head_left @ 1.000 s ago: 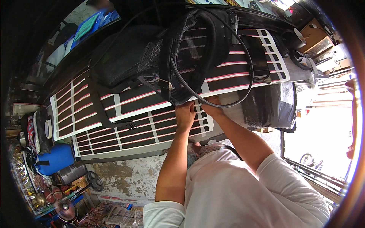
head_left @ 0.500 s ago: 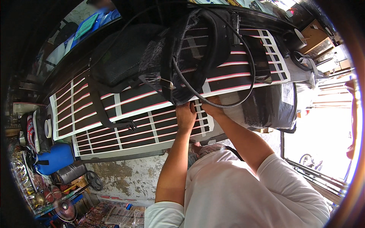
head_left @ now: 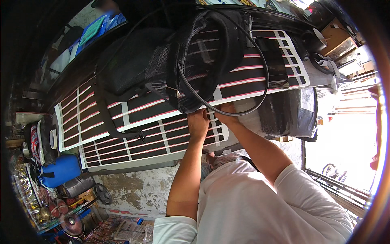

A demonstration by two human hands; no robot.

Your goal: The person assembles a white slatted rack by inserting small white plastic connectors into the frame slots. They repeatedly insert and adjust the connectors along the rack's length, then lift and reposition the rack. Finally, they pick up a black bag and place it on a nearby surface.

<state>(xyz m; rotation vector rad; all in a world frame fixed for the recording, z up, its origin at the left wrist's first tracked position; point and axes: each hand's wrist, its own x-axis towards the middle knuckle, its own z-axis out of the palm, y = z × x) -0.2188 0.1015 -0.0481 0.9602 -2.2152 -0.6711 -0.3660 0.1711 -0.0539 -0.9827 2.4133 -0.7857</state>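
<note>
A black mesh piece with straps and a metal buckle lies heaped over striped sheets on the bench. At its near edge my left hand is closed, the fingers bent together on the black material. Close beside it my right hand is curled, its fingertips hidden under the edge. A grey cord loops out from the mesh piece and passes in front of my right hand. One black strap with a plastic clip hangs down to the left across the stripes.
Beneath lie the upper striped sheet and a lower striped sheet. A black plastic-wrapped bundle sits at the right. Low at the left are a blue container and a fan. Another person is at the far left.
The black mesh piece and the grey cord loop have shifted slightly to the left. Both hands stay at nearly the same place on the near edge.
</note>
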